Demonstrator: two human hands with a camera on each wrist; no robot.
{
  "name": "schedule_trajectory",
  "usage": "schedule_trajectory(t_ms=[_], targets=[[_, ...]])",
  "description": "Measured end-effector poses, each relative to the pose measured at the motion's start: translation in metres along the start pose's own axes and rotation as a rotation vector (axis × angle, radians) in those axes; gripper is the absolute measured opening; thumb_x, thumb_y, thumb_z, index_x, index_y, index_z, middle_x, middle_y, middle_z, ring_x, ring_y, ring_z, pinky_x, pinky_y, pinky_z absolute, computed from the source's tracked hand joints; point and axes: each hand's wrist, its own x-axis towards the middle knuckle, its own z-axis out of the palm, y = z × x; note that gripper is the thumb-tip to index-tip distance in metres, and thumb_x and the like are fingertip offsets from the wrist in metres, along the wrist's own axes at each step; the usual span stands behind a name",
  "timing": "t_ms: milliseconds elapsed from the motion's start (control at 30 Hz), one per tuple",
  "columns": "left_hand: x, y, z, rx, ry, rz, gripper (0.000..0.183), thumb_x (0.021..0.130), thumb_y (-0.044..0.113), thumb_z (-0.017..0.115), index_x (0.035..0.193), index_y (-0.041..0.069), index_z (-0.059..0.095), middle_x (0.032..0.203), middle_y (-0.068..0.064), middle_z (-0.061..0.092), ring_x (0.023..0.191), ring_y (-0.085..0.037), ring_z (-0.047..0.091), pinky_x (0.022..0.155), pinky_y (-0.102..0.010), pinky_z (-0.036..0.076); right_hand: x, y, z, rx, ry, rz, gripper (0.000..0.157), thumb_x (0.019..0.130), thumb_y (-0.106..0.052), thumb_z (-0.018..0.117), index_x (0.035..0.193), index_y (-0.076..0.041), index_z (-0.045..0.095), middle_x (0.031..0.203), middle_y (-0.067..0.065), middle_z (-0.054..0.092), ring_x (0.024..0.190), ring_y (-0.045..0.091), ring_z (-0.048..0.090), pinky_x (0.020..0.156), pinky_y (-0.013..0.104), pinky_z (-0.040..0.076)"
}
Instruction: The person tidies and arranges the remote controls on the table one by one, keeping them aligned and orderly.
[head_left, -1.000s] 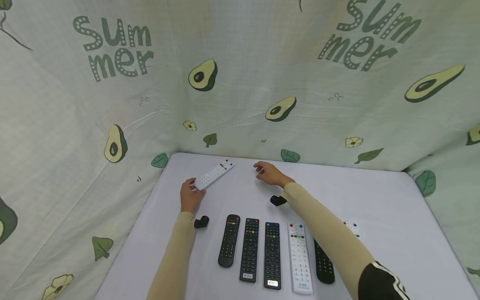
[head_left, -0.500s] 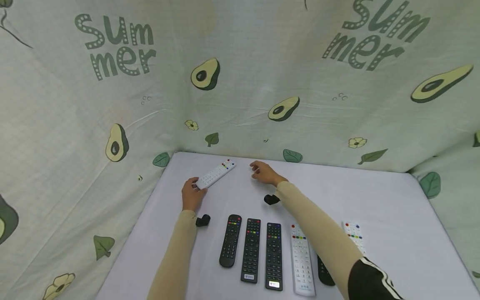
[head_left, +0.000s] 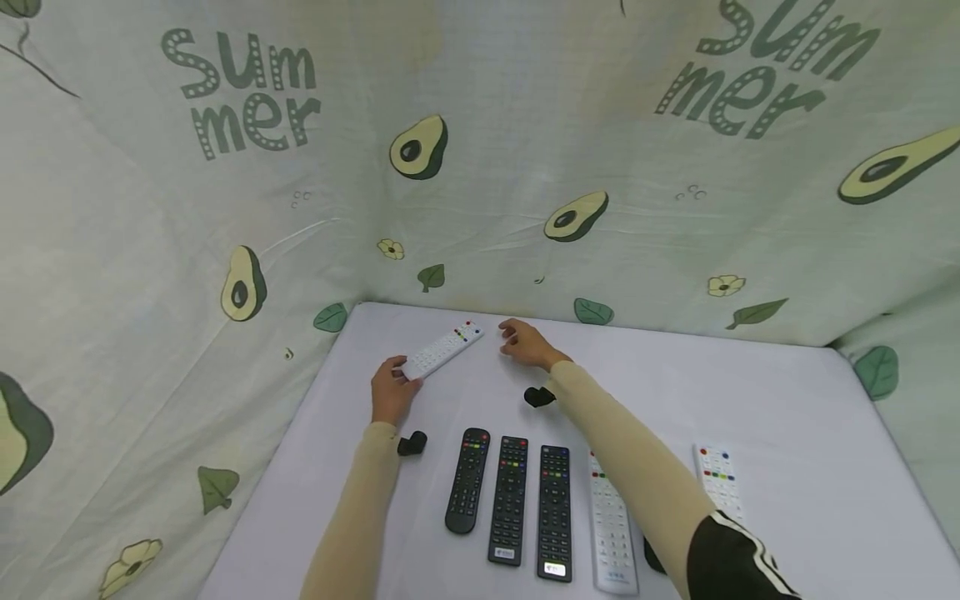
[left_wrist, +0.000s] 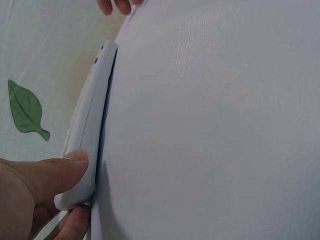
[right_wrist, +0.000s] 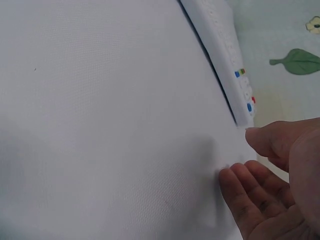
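Note:
A white remote control [head_left: 444, 350] lies slanted at the back left of the table, its coloured buttons toward the far end. My left hand [head_left: 394, 392] pinches its near end. In the left wrist view, the thumb [left_wrist: 75, 165] presses the side of the remote and fingers curl under its end. My right hand [head_left: 528, 344] is just beyond the remote's far end, fingers loosely bent and holding nothing. In the right wrist view, a small gap shows between its thumb [right_wrist: 260, 140] and the white remote [right_wrist: 220, 55].
Toward the front stand three black remotes [head_left: 467, 481] in a row, then a white remote [head_left: 612, 533] partly under my right sleeve. Another black remote [head_left: 652, 557] is mostly hidden by that arm, with a further white one [head_left: 717, 479] to its right. A patterned cloth [head_left: 480, 167] hangs behind the white table [head_left: 787, 433].
My right hand has come left, closer to the far end of the white remote. My left hand keeps its grip there. The head view has shifted slightly.

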Motion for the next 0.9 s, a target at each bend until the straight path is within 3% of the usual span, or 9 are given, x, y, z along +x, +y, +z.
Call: schedule_trajectory(t_ms=[433,900], targets=[[-0.014,0.003,0.012,-0.001,-0.039,0.017,0.059,0.091,-0.004,0.077,0.146,0.0,0.055,0.128,-0.023,0.061,0.122,-0.039,0.066,0.101,-0.047,0.059,0.009,-0.006,0.006,0.013,0.009,0.008,0.059,0.102,-0.003,0.064,0.157,0.003,0.041,0.15,0.024,0.054,0.135,0.037,0.056,0.112,0.046,0.051],[-0.023,0.003,0.015,0.076,-0.098,0.054,0.061,0.091,-0.009,0.075,0.148,-0.001,0.053,0.129,-0.022,0.059,0.125,-0.039,0.065,0.101,-0.044,0.059,0.006,-0.011,0.008,-0.035,-0.025,-0.015,0.061,0.096,0.005,0.066,0.154,0.006,0.046,0.147,0.029,0.055,0.135,0.041,0.054,0.118,0.051,0.045]])
